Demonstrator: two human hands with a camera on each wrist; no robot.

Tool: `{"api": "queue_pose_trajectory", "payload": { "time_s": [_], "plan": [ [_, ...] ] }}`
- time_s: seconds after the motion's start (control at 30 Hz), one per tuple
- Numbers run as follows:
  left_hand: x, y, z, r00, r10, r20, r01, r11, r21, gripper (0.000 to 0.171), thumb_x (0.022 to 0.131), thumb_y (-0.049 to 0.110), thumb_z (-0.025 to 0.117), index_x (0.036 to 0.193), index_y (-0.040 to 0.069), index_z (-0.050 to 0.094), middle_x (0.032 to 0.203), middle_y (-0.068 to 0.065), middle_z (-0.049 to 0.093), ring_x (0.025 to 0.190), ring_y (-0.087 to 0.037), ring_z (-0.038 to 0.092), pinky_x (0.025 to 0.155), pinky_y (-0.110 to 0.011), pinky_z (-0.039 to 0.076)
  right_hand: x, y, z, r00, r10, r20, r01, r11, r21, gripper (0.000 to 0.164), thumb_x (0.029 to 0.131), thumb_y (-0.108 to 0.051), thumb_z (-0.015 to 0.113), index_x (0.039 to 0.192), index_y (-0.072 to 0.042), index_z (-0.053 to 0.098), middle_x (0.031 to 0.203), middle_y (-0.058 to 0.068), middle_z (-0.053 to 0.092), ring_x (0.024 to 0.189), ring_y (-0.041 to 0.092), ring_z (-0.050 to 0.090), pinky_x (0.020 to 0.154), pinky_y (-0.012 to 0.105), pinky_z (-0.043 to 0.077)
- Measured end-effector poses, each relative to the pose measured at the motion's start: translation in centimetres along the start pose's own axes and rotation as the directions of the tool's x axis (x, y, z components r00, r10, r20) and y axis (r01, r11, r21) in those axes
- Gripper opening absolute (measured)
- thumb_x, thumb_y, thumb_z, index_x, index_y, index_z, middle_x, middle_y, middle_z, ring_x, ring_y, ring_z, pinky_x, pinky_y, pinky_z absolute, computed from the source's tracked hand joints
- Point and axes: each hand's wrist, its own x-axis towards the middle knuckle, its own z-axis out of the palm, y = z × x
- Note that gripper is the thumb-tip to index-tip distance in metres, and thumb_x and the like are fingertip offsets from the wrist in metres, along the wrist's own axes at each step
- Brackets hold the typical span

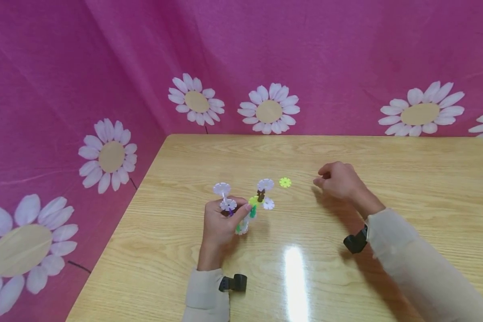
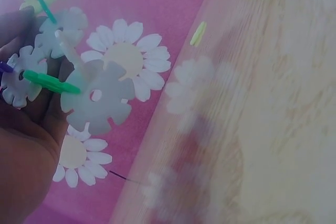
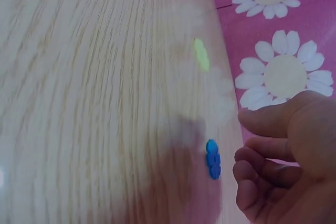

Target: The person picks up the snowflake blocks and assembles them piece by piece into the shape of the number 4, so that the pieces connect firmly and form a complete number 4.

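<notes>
My left hand (image 1: 217, 226) grips a joined build of notched plastic flower discs, thumb pressed near a yellow-green disc (image 1: 253, 201). White discs (image 1: 222, 188), a brown disc (image 1: 260, 195) and green and purple ones slot into each other at angles. In the left wrist view a large white disc (image 2: 107, 98) with a green disc (image 2: 51, 82) edge-on faces the camera. My right hand (image 1: 340, 181) hovers over the table, fingers loosely curled around nothing. Near it in the right wrist view lies a blue disc (image 3: 213, 159), which I cannot make out in the head view.
A loose yellow-green disc (image 1: 285, 182) lies flat on the wooden table (image 1: 386, 156), between the build and my right hand. A pink cloth (image 1: 326, 53) printed with white daisies hangs behind the table and along its left side. Light glares off the tabletop near the front.
</notes>
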Motion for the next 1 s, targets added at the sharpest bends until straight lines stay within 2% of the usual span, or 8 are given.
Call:
{"api": "queue_pose_trajectory", "payload": {
  "time_s": [0.1, 0.17, 0.23, 0.33, 0.43, 0.57, 0.73, 1.0],
  "plan": [
    [0.1, -0.1, -0.1, 1.000, 0.008, 0.004, -0.008, 1.000, 0.009, 0.008, 0.085, 0.000, 0.077, 0.086, -0.007, 0.074, 0.087, -0.013, 0.073, 0.073, -0.016, 0.061, 0.063, -0.024, 0.049, 0.0, 0.3, 0.0, 1.000, -0.003, -0.015, 0.003, 1.000, -0.026, 0.038, 0.093, -0.018, 0.067, 0.117, 0.011, 0.066, 0.104, 0.024, 0.069, 0.094, 0.034, 0.062, 0.082, 0.048, 0.051],
    [0.1, -0.2, -0.1, 1.000, 0.015, 0.004, -0.015, 1.000, 0.015, 0.009, 0.085, 0.001, 0.077, 0.087, -0.007, 0.074, 0.087, -0.012, 0.073, 0.072, -0.015, 0.060, 0.062, -0.024, 0.048, 0.1, 0.6, 0.0, 1.000, -0.011, -0.024, 0.010, 0.999, -0.039, 0.026, 0.091, -0.016, 0.068, 0.102, 0.008, 0.071, 0.086, 0.016, 0.068, 0.082, 0.030, 0.061, 0.073, 0.043, 0.051],
    [0.2, -0.3, -0.1, 1.000, 0.023, 0.006, -0.023, 1.000, 0.016, 0.009, 0.085, 0.002, 0.077, 0.086, -0.007, 0.074, 0.086, -0.013, 0.073, 0.070, -0.014, 0.059, 0.060, -0.023, 0.047, 0.1, 0.9, 0.1, 1.000, -0.010, -0.027, 0.009, 0.999, -0.043, 0.018, 0.089, -0.016, 0.069, 0.085, 0.002, 0.071, 0.069, 0.007, 0.061, 0.071, 0.025, 0.055, 0.063, 0.038, 0.046],
    [0.2, -0.3, -0.2, 1.000, 0.025, 0.009, -0.025, 1.000, 0.018, 0.008, 0.085, 0.001, 0.077, 0.086, -0.006, 0.074, 0.086, -0.014, 0.072, 0.069, -0.014, 0.059, 0.060, -0.023, 0.047, 0.1, 1.2, 0.1, 1.000, 0.005, 0.002, -0.005, 0.999, -0.050, 0.020, 0.089, -0.016, 0.069, 0.072, -0.005, 0.067, 0.062, -0.002, 0.049, 0.067, 0.021, 0.046, 0.059, 0.033, 0.037],
    [0.2, -0.2, -0.2, 1.000, 0.022, 0.014, -0.022, 1.000, 0.016, 0.008, 0.085, 0.001, 0.077, 0.086, -0.006, 0.074, 0.085, -0.014, 0.072, 0.069, -0.014, 0.058, 0.060, -0.023, 0.047, 0.1, 1.4, 0.2, 0.999, 0.024, 0.028, -0.022, 0.998, -0.064, 0.018, 0.090, -0.019, 0.070, 0.080, -0.004, 0.073, 0.068, 0.000, 0.057, 0.070, 0.022, 0.050, 0.061, 0.033, 0.041],
    [0.2, -0.2, -0.3, 1.000, 0.019, 0.016, -0.020, 1.000, 0.010, 0.013, 0.086, 0.006, 0.078, 0.086, -0.006, 0.074, 0.085, -0.014, 0.072, 0.070, -0.015, 0.059, 0.061, -0.024, 0.048, 0.1, 1.5, 0.2, 0.998, 0.054, 0.040, -0.050, 0.995, -0.085, 0.022, 0.089, -0.021, 0.071, 0.091, 0.001, 0.075, 0.081, 0.010, 0.066, 0.076, 0.027, 0.056, 0.067, 0.038, 0.049],
    [0.1, -0.2, -0.4, 1.000, 0.007, 0.020, -0.007, 1.000, 0.007, 0.020, 0.087, 0.013, 0.079, 0.087, -0.006, 0.074, 0.085, -0.014, 0.072, 0.070, -0.016, 0.059, 0.062, -0.024, 0.048, 0.2, 1.2, 0.2, 0.997, 0.072, 0.031, -0.068, 0.990, -0.120, 0.031, 0.088, -0.019, 0.074, 0.102, 0.008, 0.073, 0.097, 0.021, 0.070, 0.081, 0.029, 0.061, 0.074, 0.047, 0.053],
    [0.1, 0.0, -0.5, 1.000, 0.006, 0.004, -0.006, 1.000, -0.003, 0.009, 0.085, 0.003, 0.078, 0.085, -0.005, 0.074, 0.086, -0.017, 0.072, 0.071, -0.016, 0.059, 0.062, -0.024, 0.048, 0.6, 1.2, 0.3, 0.995, 0.081, 0.051, -0.076, 0.993, -0.092, 0.023, 0.087, -0.016, 0.076, 0.097, 0.005, 0.075, 0.092, 0.014, 0.070, 0.081, 0.029, 0.059, 0.074, 0.044, 0.052]
  ]
}}
